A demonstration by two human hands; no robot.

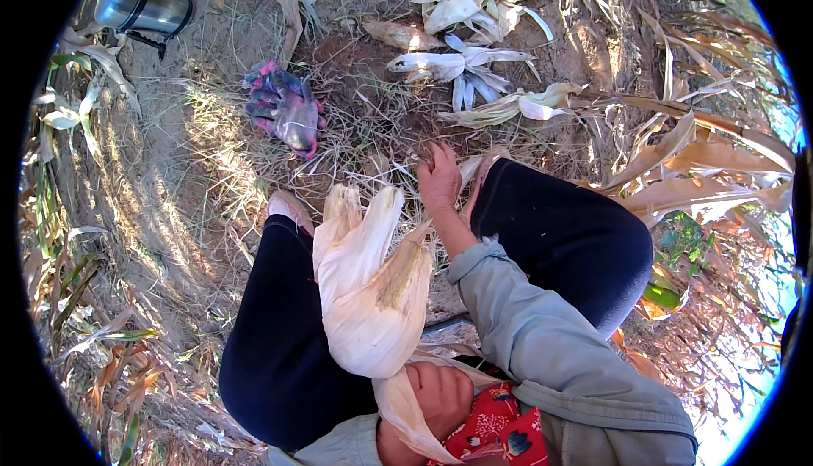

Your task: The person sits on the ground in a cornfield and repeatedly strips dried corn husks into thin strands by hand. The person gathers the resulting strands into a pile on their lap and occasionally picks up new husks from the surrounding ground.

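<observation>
Dry corn husks [375, 294], bunched together with their pale ends pointing away from me, stand up between my knees. Close to my chest, my left hand [438, 386] is closed around the bottom of this bunch, and one loose husk strip hangs across its wrist. My right hand [439, 177] reaches down to the straw-strewn ground beside my right shoe [486, 171]. Its fingers are bent, and whether they grip anything is hidden. Beyond that hand lie several husked corn bundles [435, 66] with their pale leaves spread out.
A pair of pink and grey work gloves [286, 107] lies on the dry grass ahead. At the far left a steel flask [143, 9] with a black handle rests on its side. Dry corn leaves [711, 167] crowd the right side. My left shoe [290, 209] is near the husks.
</observation>
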